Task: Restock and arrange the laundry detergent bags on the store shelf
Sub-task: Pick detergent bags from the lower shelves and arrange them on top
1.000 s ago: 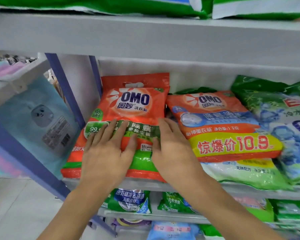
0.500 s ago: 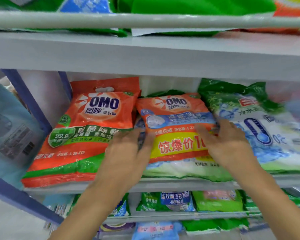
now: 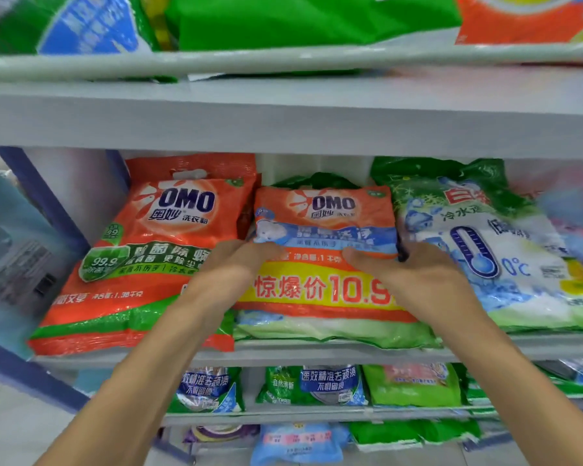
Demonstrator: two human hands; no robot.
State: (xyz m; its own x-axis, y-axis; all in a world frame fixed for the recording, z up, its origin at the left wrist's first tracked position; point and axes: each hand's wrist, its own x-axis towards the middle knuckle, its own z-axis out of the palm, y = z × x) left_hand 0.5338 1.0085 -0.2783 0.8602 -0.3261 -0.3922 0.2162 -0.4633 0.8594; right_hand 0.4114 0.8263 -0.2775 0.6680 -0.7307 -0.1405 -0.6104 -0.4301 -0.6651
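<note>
Hands, left hand (image 3: 231, 264) and right hand (image 3: 414, 274), apparently grip the middle OMO bag (image 3: 320, 230) at its sides.

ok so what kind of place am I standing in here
Most likely a shop's laundry aisle. Tiered grey shelves hold rows of detergent bags, the middle OMO bag carries a yellow 10.9 price banner, and more bags fill the lower shelf. Both hands rest on that bag.

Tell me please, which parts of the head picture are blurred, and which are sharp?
Head view: sharp on the middle OMO bag between left hand and right hand; top-shelf bags and right edge smeared by motion; shelf board bends, wide-angle.
</note>
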